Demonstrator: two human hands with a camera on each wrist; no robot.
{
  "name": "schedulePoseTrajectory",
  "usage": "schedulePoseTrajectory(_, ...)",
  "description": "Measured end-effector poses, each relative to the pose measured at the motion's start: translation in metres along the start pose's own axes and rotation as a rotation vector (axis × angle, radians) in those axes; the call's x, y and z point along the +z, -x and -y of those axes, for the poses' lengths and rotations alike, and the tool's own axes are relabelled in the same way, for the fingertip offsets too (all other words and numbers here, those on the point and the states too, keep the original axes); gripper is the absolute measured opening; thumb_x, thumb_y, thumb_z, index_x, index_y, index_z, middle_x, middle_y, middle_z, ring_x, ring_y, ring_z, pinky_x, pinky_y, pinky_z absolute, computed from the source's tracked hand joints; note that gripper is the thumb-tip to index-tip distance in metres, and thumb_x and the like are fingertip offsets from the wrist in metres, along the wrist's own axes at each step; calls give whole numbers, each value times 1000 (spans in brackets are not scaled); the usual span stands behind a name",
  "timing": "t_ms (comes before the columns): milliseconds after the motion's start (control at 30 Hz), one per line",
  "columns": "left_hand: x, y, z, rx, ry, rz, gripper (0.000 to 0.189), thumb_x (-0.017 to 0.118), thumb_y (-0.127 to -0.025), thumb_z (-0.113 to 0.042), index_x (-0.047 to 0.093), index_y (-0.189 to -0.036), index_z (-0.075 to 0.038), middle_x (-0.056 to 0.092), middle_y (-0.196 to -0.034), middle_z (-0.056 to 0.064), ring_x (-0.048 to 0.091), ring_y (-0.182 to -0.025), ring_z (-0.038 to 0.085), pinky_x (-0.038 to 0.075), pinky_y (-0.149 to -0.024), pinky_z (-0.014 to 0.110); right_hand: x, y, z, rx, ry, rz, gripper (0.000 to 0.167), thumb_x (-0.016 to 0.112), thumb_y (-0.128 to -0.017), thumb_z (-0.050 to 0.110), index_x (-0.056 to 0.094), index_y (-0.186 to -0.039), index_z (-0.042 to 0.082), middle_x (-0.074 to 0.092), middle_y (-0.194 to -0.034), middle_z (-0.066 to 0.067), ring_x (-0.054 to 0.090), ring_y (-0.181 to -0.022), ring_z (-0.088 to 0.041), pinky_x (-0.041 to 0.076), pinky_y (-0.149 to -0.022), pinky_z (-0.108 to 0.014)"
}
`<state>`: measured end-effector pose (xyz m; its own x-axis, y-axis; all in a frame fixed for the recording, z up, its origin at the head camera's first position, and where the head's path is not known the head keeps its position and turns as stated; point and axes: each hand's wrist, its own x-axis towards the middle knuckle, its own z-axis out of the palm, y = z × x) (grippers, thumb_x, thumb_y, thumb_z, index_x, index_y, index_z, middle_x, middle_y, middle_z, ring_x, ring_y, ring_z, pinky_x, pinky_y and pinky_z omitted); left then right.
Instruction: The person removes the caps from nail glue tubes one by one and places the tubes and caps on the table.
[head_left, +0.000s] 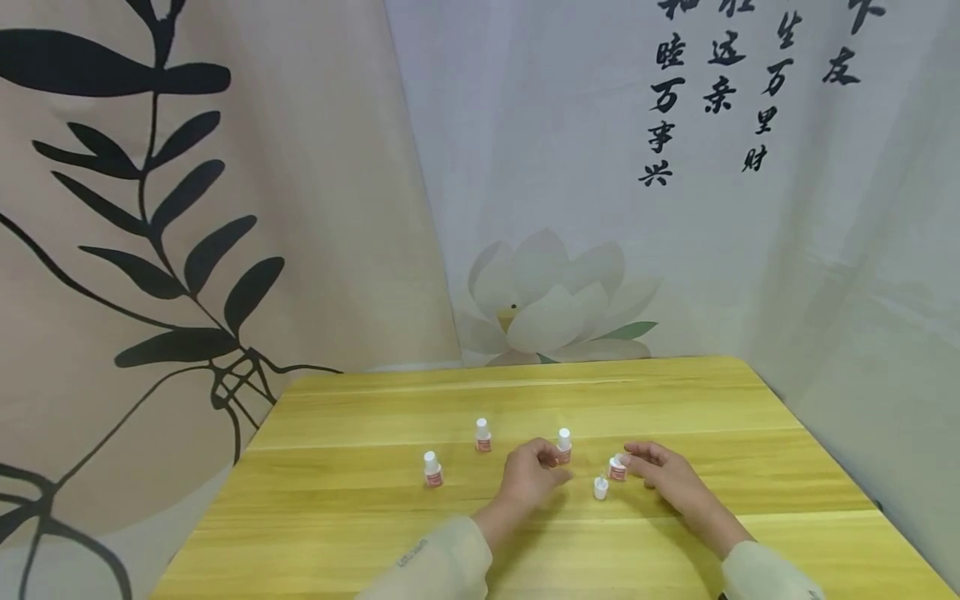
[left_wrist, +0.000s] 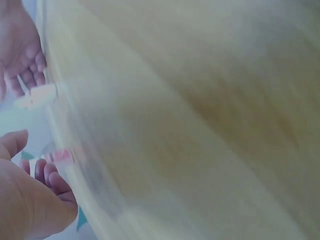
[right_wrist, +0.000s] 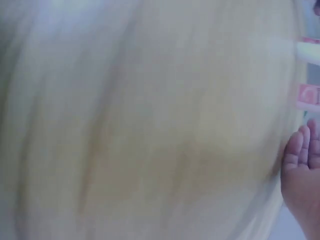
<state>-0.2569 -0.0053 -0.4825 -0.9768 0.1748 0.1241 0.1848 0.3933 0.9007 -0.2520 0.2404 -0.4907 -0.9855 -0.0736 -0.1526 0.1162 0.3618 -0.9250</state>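
Observation:
My left hand (head_left: 528, 477) is beside a small white bottle (head_left: 564, 457) with a pink label and white cap, its thumb apart from its fingers. In the left wrist view this bottle (left_wrist: 62, 156) shows just past the fingers. My right hand (head_left: 667, 475) is at the right of a similar bottle (head_left: 617, 472) that has no tall cap on it, fingertips close to its top; whether they touch it I cannot tell. A loose white cap (head_left: 601, 489) stands on the table between the hands. In the right wrist view a pink label (right_wrist: 309, 94) shows above the right fingers (right_wrist: 295, 145).
Two more capped bottles stand to the left, one nearer (head_left: 432, 472) and one farther back (head_left: 483, 437). The wooden table (head_left: 337, 517) ends at a printed curtain (head_left: 337, 208) behind it. Both wrist views are blurred.

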Motion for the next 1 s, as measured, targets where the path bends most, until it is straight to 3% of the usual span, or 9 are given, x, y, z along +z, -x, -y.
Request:
schedulePoseTrajectory(100, -8, -3, 5, -14, 12, -19, 29, 84, -78, -9, 66, -99, -1, 63, -91, 8, 54, -79, 12, 50, -69, 24, -4, -1, 7, -13, -20, -20, 67, 59, -96, 51, 48, -143, 5, 55, -136, -13, 54, -112, -29, 49, -87, -37)
schedulePoseTrajectory(300, -14, -11, 17, -55, 57, 0, 40, 83, -82, -17, 64, -114, -1, 63, -103, 10, 54, -91, 18, 50, -79, 30, -9, -7, 24, -158, 53, -12, 63, 56, -99, 49, 49, -141, 3, 55, -138, -16, 49, -128, -35, 42, -104, -51)
schedulePoseTrajectory(500, -15, -20, 23, -78, 78, 21, 45, 82, -83, -20, 63, -120, -3, 63, -110, 9, 54, -101, 24, 50, -85, 35, -4, -19, 40, -226, 92, 20, 57, 61, -97, 46, 55, -137, 6, 58, -136, -15, 53, -124, -33, 42, -103, -52)
schedulePoseTrajectory(733, -16, -30, 27, -82, 87, 21, 48, 84, -81, -22, 64, -120, -4, 64, -112, 10, 56, -102, 24, 50, -87, 36, 7, -39, 52, -247, 111, 95, 47, 68, -95, 37, 60, -131, 8, 61, -130, -13, 58, -114, -25, 47, -97, -47)
schedulePoseTrajectory(1000, -14, -37, 30, -85, 97, 47, 42, 83, -82, -20, 65, -116, -4, 65, -111, 9, 57, -96, 17, 51, -83, 33, 15, -55, 56, -278, 115, 161, 45, 68, -95, 32, 60, -131, 5, 60, -130, -17, 58, -115, -28, 47, -99, -48)
